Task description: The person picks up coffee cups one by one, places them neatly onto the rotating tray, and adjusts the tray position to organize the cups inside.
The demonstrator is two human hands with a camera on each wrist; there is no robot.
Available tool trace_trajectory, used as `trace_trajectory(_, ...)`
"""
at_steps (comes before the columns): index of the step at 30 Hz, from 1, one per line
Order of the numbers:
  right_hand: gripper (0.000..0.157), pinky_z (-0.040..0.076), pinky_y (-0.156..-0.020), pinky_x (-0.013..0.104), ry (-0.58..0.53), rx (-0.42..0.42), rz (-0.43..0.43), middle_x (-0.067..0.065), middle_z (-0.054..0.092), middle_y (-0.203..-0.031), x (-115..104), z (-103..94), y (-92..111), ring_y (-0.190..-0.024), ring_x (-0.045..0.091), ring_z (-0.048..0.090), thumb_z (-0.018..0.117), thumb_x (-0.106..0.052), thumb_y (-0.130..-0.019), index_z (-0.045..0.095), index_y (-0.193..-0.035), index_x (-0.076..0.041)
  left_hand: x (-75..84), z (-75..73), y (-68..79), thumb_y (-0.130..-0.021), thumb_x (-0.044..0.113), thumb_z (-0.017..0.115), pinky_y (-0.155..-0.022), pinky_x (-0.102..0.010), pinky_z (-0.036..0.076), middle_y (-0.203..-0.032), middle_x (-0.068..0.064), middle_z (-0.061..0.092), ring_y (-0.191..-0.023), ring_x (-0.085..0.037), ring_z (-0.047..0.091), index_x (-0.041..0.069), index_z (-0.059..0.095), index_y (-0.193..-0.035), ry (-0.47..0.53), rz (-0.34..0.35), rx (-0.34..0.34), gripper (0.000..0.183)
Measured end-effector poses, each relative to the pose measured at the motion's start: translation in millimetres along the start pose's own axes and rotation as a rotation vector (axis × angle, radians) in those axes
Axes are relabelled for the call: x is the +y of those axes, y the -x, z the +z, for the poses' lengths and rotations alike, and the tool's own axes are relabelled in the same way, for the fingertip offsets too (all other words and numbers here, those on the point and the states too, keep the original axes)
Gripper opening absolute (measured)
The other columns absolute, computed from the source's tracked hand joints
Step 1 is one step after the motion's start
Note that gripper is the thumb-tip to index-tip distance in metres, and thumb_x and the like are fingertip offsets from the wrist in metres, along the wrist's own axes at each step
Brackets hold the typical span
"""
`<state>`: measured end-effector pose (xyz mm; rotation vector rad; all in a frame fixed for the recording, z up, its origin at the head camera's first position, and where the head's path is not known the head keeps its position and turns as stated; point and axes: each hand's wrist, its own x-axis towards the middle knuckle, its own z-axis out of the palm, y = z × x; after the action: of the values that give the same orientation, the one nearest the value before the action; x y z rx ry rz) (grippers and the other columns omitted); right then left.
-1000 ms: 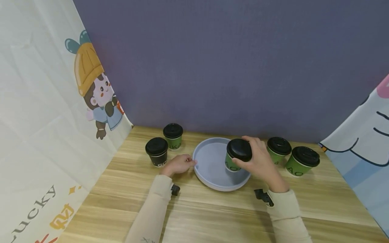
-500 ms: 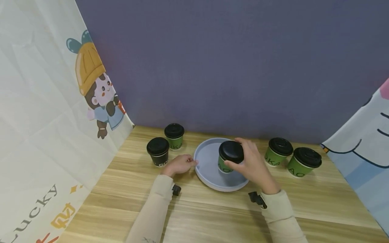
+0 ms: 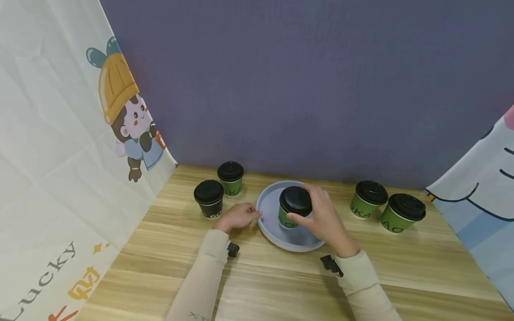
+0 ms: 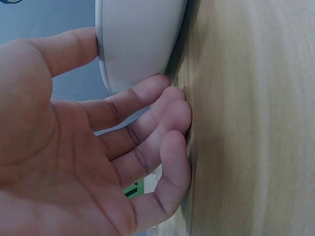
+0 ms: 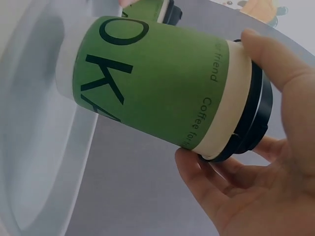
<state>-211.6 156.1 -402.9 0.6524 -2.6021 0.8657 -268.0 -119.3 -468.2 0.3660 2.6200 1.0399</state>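
My right hand grips a green paper coffee cup near its black lid, with thumb and fingers on either side. The cup is over the inside of a round, pale grey tray; whether its base touches the tray floor I cannot tell. At the tray's left rim, my left hand pinches the edge. In the left wrist view the thumb lies on the rim of the tray, the index finger is against its lower side, and the other fingers curl near the table.
Left of the tray stand a black lidded cup and a green one behind it. On the right are two more green lidded cups, an inner cup and an outer cup. A dark wall panel borders the wooden table.
My right hand has carried the coffee cup leftward over the tray, from its right side toward its middle. The left hand stays at the tray's rim.
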Motion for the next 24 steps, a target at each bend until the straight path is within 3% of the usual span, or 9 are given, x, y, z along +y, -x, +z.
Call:
trace_trajectory(8, 0.088, 0.039, -0.108, 0.064, 0.040, 0.063, -0.078, 0.025, 0.055, -0.140, -1.4, 16.3, -0.9, -0.132, 0.046, 0.049, 0.091, -0.035, -0.077, 0.047, -0.144, 0.002, -0.1, 0.0, 1.0, -0.103, 0.049, 0.055, -0.068, -0.032, 0.043, -0.090, -0.003, 0.063, -0.080, -0.018, 0.055, 0.013, 0.066, -0.100, -0.002, -0.006, -0.003, 0.037)
trace_trajectory(24, 0.085, 0.045, -0.105, 0.059, 0.024, 0.071, -0.047, 0.020, 0.053, -0.141, -4.6, 33.5, 0.7, -0.132, 0.042, 0.047, 0.089, -0.036, -0.079, 0.046, -0.145, -0.002, -0.8, -2.0, 0.2, -0.104, 0.047, 0.055, -0.067, -0.032, 0.042, -0.088, -0.003, 0.062, -0.077, -0.019, 0.054, 0.014, 0.066, -0.098, 0.002, 0.003, -0.010, 0.036)
